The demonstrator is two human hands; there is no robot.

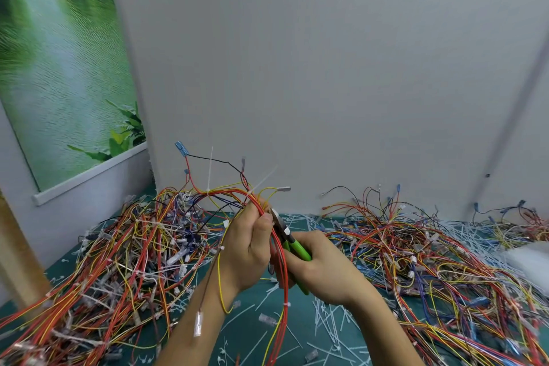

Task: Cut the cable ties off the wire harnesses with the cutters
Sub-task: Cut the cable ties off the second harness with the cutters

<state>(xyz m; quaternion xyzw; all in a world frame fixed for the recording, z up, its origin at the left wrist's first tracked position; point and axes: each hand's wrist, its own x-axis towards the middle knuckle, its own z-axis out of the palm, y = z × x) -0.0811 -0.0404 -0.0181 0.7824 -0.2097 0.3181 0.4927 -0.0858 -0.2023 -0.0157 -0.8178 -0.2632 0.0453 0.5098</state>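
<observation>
The left hand (246, 244) has its fingers curled round one wire harness (225, 196), a limp bundle of thin red, yellow and black plastic-sheathed wires that arches up over the hand and hangs down past the wrist. Two stiff white nylon cable ties (210, 169) stand up from the arch, their tails uncut. The right hand (323, 267) grips the glossy green handles of one pair of cutters (297, 246), whose dark steel head lies against the red wires just beside the left fingertips; whether the blades are apart I cannot tell. Two tangled heaps flank the hands, a left heap (133, 246) and a right heap (430, 261). White tie offcuts (326, 315) litter a dark teal mat (252, 333). Behind stand a smooth pale grey wall (326, 68) and a green landscape poster (59, 68)
</observation>
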